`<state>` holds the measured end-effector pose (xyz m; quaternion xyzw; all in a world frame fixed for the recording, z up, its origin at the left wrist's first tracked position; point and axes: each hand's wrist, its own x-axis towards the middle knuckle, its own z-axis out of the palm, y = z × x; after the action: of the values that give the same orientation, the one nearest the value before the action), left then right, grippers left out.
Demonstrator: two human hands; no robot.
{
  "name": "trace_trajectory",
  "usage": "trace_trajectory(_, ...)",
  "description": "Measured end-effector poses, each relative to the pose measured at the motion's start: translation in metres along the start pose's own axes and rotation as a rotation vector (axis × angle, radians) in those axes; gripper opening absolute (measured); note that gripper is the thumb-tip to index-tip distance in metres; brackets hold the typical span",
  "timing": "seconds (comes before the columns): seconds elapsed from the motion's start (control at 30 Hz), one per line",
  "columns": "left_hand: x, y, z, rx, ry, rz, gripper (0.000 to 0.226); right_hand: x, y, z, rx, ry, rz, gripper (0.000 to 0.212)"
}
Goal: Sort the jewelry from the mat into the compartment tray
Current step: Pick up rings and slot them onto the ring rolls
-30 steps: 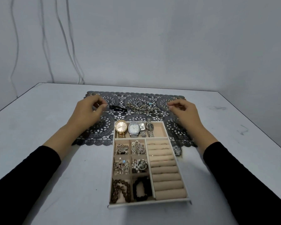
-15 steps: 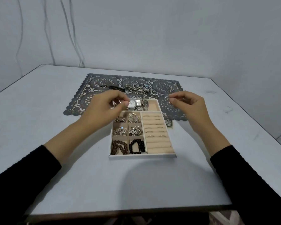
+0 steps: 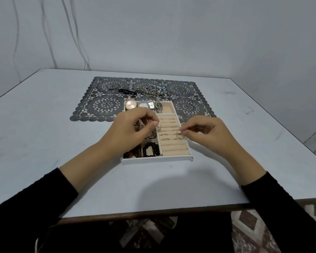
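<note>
Rings (image 3: pixel 177 133) of thin metal pinched in both hands (image 3: pixel 130 131) (image 3: pixel 207 133) above ridged beige tray (image 3: pixel 157 159).

tray (image 3: pixel 156 159) 1 | watches (image 3: pixel 130 105) 4 | bead bracelets (image 3: pixel 150 149) 2 | held rings (image 3: pixel 159 126) 2 | left hand (image 3: pixel 130 132) 1 | right hand (image 3: pixel 206 132) 1

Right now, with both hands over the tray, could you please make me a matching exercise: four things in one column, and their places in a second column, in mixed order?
Things
1. gold watch
2. black bead bracelet
3. pile of chains
4. right hand

Places
a. on the mat, behind the tray
b. over the ring rolls, pinching a ring
c. back row of the tray
d. front row of the tray, nearest the person

Pairs: 1-c, 2-d, 3-a, 4-b
</note>
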<state>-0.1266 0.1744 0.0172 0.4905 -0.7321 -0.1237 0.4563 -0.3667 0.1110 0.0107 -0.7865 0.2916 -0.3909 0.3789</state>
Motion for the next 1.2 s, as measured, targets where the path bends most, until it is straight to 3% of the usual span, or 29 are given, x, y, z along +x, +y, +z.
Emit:
trace_trajectory(0.43,0.0,0.003,0.001,0.039,0.092,0.051,0.007,-0.001,-0.004,-0.001,-0.231,-0.17,-0.113,0.018)
trace_trajectory(0.83,-0.002,0.006,0.003,0.041,0.084,0.06,0.006,0.006,-0.004,-0.005,-0.07,-0.253,0.084,0.011)
trace_trajectory(1.2,-0.002,0.006,0.005,0.022,0.065,0.045,0.006,0.01,-0.007,-0.005,-0.063,-0.289,0.138,0.014)
